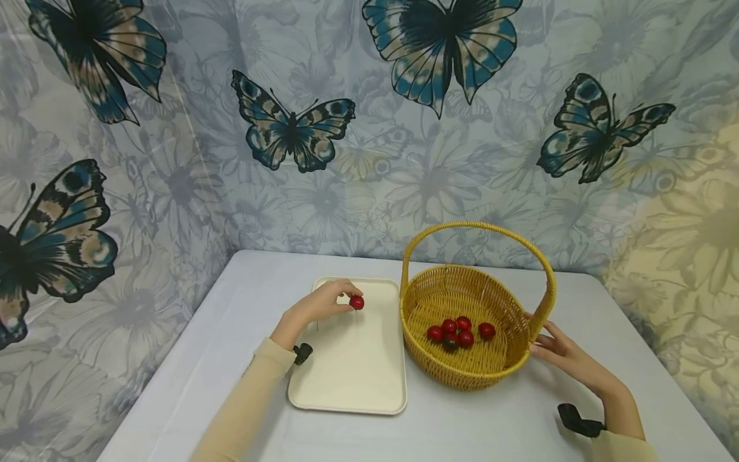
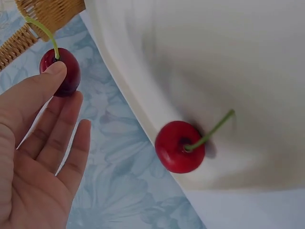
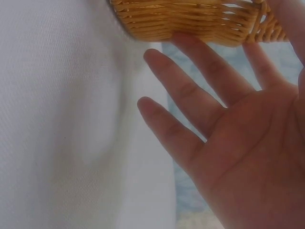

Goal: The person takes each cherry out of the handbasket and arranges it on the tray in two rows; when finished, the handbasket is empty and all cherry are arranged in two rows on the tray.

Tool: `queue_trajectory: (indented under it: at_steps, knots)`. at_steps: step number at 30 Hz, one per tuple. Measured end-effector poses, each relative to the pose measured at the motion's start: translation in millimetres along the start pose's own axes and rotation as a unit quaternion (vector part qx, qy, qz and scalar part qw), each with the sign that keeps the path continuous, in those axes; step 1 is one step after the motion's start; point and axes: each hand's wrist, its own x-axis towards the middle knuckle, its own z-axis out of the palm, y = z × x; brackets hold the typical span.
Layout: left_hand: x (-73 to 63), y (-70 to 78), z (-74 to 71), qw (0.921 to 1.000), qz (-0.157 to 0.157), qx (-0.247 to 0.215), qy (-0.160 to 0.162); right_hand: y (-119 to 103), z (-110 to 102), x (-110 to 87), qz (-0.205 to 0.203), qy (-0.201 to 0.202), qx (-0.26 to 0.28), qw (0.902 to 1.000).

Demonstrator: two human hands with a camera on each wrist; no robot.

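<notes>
A dark red cherry [image 1: 356, 302] with a green stem is pinched between the thumb and fingers of my left hand [image 1: 312, 311], above the cream tray [image 1: 352, 385]. In the left wrist view a second cherry [image 2: 174, 152] with its stem lies on the tray near its edge; from the head it is mostly hidden behind the hand. On the right stands a yellow wicker basket [image 1: 462, 380] with a tall handle, holding several cherries [image 1: 487, 331]. My right hand [image 1: 568, 360] has its fingers spread, fingertips right at the basket's right side below the handle.
The tray lies on a white-covered table [image 1: 473, 427], just left of the basket. Patterned cloth with butterflies [image 1: 293, 128] hangs behind and beside the table. The basket's handle [image 1: 479, 225] arches high over it.
</notes>
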Motion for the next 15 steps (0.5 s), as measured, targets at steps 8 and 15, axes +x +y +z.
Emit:
queue_trajectory:
  at_steps: [8, 15]
  knots:
    - [-2.2, -16.0, -0.7, 0.9995, -0.024, -0.017, -0.006, 1.0, 0.1, -0.6, -0.018, -0.005, 0.024, 0.9995]
    - [-5.2, -25.3, 1.7, 0.9936, -0.107, -0.021, -0.029, 2.3, 1.0, -0.5, -0.018, -0.003, 0.027, 0.9995]
